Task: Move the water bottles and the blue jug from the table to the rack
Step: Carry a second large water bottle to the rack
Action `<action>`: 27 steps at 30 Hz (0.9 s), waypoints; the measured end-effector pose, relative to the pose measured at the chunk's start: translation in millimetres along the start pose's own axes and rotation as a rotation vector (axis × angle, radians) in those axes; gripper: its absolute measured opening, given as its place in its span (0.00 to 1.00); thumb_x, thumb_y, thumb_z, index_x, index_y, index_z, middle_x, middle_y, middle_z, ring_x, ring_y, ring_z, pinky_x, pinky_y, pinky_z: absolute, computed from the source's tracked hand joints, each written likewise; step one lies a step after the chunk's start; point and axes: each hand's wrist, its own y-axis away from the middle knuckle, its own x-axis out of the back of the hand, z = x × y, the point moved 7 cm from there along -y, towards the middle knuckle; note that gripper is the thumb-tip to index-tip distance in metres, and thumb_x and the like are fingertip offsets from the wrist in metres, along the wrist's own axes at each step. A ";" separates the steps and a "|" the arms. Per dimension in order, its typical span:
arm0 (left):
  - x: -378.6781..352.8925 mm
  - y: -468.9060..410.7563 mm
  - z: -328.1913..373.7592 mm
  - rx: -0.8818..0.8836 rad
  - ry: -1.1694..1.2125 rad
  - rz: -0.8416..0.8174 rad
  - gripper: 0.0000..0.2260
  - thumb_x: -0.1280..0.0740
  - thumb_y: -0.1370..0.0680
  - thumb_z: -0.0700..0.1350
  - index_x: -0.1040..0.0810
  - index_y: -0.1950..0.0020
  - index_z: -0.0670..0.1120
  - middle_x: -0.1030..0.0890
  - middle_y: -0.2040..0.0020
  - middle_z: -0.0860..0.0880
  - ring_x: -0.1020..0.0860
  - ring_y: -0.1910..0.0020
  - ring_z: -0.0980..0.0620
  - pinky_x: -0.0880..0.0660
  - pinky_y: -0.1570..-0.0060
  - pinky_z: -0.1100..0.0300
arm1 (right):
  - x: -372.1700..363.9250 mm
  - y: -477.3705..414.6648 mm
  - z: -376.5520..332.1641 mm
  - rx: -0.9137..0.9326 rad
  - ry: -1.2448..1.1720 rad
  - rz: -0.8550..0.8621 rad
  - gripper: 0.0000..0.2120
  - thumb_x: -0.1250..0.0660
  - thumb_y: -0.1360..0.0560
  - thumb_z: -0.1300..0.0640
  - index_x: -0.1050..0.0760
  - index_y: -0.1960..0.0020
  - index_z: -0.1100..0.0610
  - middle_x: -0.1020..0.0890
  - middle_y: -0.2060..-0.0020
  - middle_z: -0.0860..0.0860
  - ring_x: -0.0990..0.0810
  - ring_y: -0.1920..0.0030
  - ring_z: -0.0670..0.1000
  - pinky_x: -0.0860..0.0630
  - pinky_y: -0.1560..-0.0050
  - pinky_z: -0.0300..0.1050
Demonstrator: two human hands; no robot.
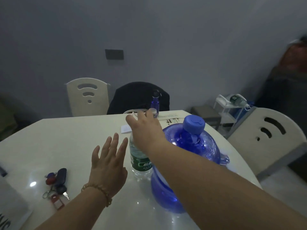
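Left hand hovers flat-fingered left of the water bottle; right hand is above it, its grip unclear.

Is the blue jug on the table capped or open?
Capped: a blue cap sits on the neck of the blue jug.

Left forearm enters from the bottom left and angles up toward frame centre, with a beaded bracelet on the wrist. Left hand sits lower centre, flat, palm down, back to camera. Its fingers are straight, slightly spread, pointing up-frame. Right forearm enters from the lower right corner and runs diagonally up-left. Right hand is at frame centre, stretched forward, back to camera. Its thumb is splayed left, other fingers loosely bent away, tips mostly hidden behind the knuckles. Hands are near each other, not touching.
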 end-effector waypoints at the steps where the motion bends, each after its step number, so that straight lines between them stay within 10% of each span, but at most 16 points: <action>1: 0.2 -1.1 -0.9 0.007 0.014 -0.008 0.46 0.21 0.42 0.47 0.39 0.28 0.46 0.34 0.28 0.39 0.35 0.30 0.37 0.44 0.35 0.40 | 4.7 4.9 -7.6 0.038 0.007 0.004 0.25 0.33 0.27 0.57 0.40 0.34 0.52 0.30 0.38 0.59 0.33 0.39 0.59 0.29 0.45 0.51; 8: -3.5 -6.6 -0.3 -0.005 0.165 -0.167 0.42 0.37 0.33 0.70 0.44 0.24 0.54 0.43 0.23 0.49 0.47 0.25 0.49 0.43 0.29 0.50 | 16.9 76.6 -51.8 0.271 -0.046 -0.013 0.26 0.31 0.29 0.60 0.36 0.34 0.56 0.26 0.41 0.60 0.30 0.44 0.58 0.28 0.46 0.53; 17: 32.3 54.8 73.9 -0.429 0.670 0.118 0.18 0.36 0.27 0.52 0.30 0.39 0.47 0.26 0.41 0.47 0.30 0.40 0.49 0.34 0.35 0.55 | -10.7 193.1 -45.8 0.337 -0.071 0.150 0.18 0.38 0.27 0.60 0.31 0.37 0.53 0.27 0.38 0.60 0.28 0.41 0.60 0.28 0.45 0.55; 27: -17.0 140.6 136.4 -0.491 0.313 -0.226 0.25 0.26 0.34 0.51 0.25 0.38 0.48 0.26 0.37 0.44 0.30 0.35 0.43 0.35 0.36 0.43 | -57.7 314.8 -27.7 0.425 -0.015 -0.140 0.32 0.38 0.27 0.47 0.44 0.26 0.49 0.42 0.28 0.68 0.44 0.28 0.68 0.41 0.34 0.69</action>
